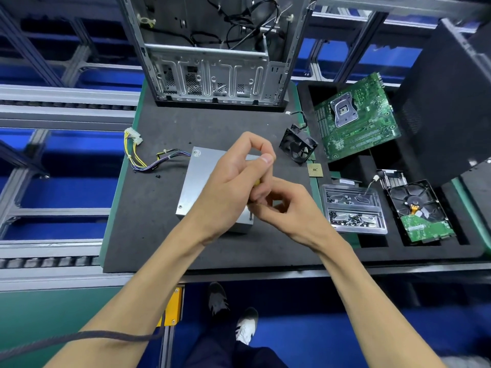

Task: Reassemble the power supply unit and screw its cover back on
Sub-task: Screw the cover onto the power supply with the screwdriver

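Computer case [212, 62]: the big one, standing at the far edge of the mat, side open, loose black cables inside.
Mat [148, 221]: dark foam, and everything in play sits on it.
Foam tray [372, 251]: on the right, cut into pockets. One holds a green circuit board [356, 118] propped at a slant, another a hard drive [419, 211] lying board side up.
Power supply [196, 179]: dead centre of the mat, cover on top, long axis running from near-left to far-right. Its cable bundle [148, 160] trails off to the left. A screw head shows at the near-left corner.
Key relation: the near-right corner of the box lies straight below both hands, and a thin metal shaft drops down to it there. I judge that corner is the one being fastened.
Left hand [233, 179]: above the box, fingers curled round what looks like a screwdriver [256, 181] handle, only a sliver of yellow showing.
Right hand [281, 205]: touching the left, fingertips pinching near the shaft, seemingly steadying it. It's the closer one to the screws.
Fan [297, 146]: small, black, leaning just right of the box.
Screw tray [353, 208]: clear plastic, two compartments, dark screws in both.
Chip [315, 170]: gold square, flat, between fan and tray.
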### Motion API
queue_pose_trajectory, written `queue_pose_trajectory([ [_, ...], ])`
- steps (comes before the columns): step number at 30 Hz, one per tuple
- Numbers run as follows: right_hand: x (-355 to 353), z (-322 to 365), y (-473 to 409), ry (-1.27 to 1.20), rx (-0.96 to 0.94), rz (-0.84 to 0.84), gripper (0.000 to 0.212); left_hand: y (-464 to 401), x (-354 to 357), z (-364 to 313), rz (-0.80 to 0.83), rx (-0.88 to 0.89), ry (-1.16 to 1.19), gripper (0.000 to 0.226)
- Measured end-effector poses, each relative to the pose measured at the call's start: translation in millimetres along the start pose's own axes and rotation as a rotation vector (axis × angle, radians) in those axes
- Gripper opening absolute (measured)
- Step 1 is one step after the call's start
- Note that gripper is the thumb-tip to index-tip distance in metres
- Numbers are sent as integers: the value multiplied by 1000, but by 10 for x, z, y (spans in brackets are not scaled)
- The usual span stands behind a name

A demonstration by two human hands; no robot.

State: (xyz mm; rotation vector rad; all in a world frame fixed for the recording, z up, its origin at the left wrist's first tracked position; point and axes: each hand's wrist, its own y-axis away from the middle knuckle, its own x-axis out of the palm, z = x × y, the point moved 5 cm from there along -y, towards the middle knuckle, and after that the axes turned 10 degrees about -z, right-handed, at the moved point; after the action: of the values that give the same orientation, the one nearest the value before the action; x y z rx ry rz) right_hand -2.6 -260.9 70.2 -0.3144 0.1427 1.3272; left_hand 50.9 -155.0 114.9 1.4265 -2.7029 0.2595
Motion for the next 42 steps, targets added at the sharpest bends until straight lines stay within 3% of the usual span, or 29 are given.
queue_pose_trajectory([
  [4,-13,14,-19,87,6,-107,33,17,38,1,-5,-10,9,7],
  [10,-44,0,43,17,8,-22,16,35,21,26,-33,2,-26,9],
  [14,-26,3,22,113,-3,-95,40,46,44,30,-42,-4,11,9],
  [20,5,-7,70,46,-5,-7,31,67,15,36,-96,22,-63,9],
  [27,34,-11,57,95,4,-84,28,81,9,55,-178,33,-67,7],
  [36,4,1,52,81,-35,-60,44,71,34,62,-171,25,-71,5],
  [42,7,9,46,112,-80,-89,42,77,57,71,-166,16,-89,6],
])
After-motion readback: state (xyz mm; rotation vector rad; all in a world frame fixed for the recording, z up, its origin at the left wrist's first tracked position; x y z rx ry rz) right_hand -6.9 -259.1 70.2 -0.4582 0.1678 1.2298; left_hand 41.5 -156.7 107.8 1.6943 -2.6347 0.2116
